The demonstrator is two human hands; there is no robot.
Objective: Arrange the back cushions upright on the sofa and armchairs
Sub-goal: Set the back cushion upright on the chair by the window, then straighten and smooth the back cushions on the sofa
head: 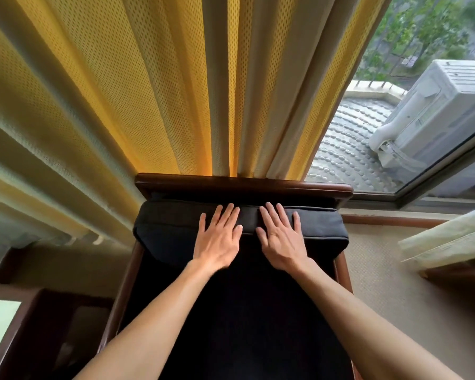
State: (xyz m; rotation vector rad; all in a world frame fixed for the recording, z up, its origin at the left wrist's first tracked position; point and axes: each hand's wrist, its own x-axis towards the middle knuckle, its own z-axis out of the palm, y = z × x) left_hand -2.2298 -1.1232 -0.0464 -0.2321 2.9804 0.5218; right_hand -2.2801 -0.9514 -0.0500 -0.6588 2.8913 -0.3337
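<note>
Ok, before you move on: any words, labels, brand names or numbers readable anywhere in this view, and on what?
No readable text anywhere.
White outdoor air-conditioner unit beyond the window: small marks on its casing, too blurred to read.
Dark fabric back cushion, under the left hand and right hand: no label visible.
Yellow perforated curtain: no text.

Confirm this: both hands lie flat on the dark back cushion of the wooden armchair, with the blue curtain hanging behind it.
Not quite. In the head view the curtain is yellow, not blue. The rest holds: left hand and right hand lie flat on the dark back cushion of the wooden armchair.
</note>
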